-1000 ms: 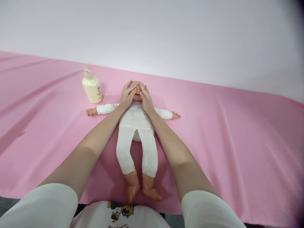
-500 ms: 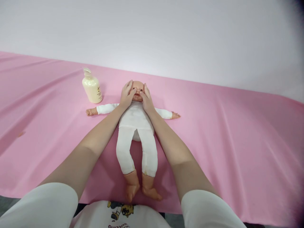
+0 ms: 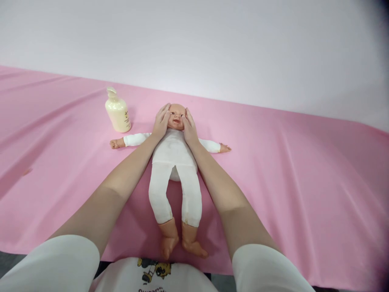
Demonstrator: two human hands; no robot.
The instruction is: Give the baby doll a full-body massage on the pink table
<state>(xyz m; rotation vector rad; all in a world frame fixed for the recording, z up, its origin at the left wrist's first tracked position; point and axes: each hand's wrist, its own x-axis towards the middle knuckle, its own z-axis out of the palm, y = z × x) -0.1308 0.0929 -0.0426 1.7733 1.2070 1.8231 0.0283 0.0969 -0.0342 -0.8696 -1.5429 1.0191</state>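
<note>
A baby doll (image 3: pixel 174 150) lies on its back, its cloth body white and its head, hands and feet of a skin-coloured material. Its arms stretch out sideways and its feet point towards me. My left hand (image 3: pixel 161 121) cups one side of the doll's head, thumb along the cheek and fingers up the temple. On the opposite side, my right hand (image 3: pixel 189 126) holds the head likewise, with its thumb at the cheek beside the mouth. The doll's eyes, nose and mouth show between my hands. Both sides of its head are hidden under my palms.
A cream-coloured pump bottle (image 3: pixel 118 113) stands upright beyond the doll's outstretched arm on the left. Pink cloth (image 3: pixel 273 182) with soft folds covers the table. Behind its far edge rises a pale wall (image 3: pixel 194 44).
Both thumbs have slid outward from beside the nose towards the sides of the doll's face, uncovering more of its cheeks. Doll and bottle have stayed in place.
</note>
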